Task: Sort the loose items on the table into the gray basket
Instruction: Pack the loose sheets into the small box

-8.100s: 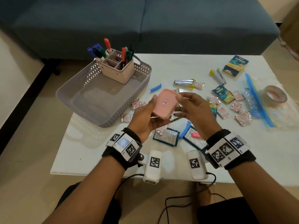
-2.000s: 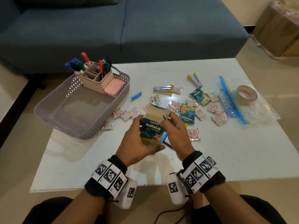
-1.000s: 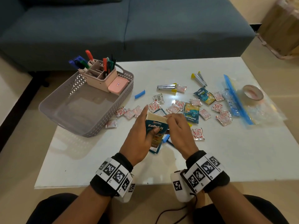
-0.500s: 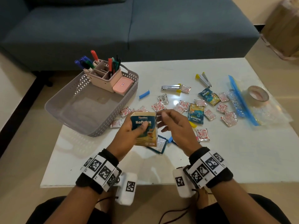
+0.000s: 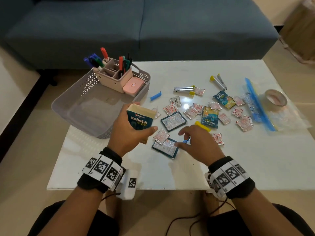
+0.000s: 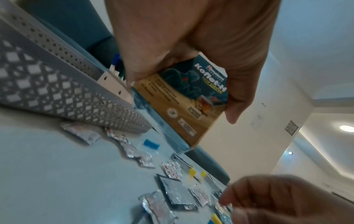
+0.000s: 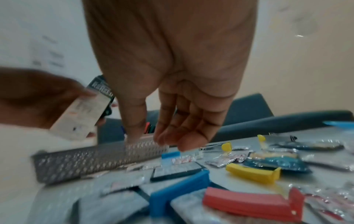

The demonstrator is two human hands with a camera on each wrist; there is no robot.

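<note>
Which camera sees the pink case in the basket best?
The head view: the flat pink plastic case shows whole, leaning against the beige pen holder inside the gray perforated basket. Both wrist views show only the basket's wall, never the case.

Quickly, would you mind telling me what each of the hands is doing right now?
Left hand: grips the Koflet-H box, lifted off the table beside the gray basket.
Right hand: open, fingers loosely curled above the sachets, holding nothing.
</note>
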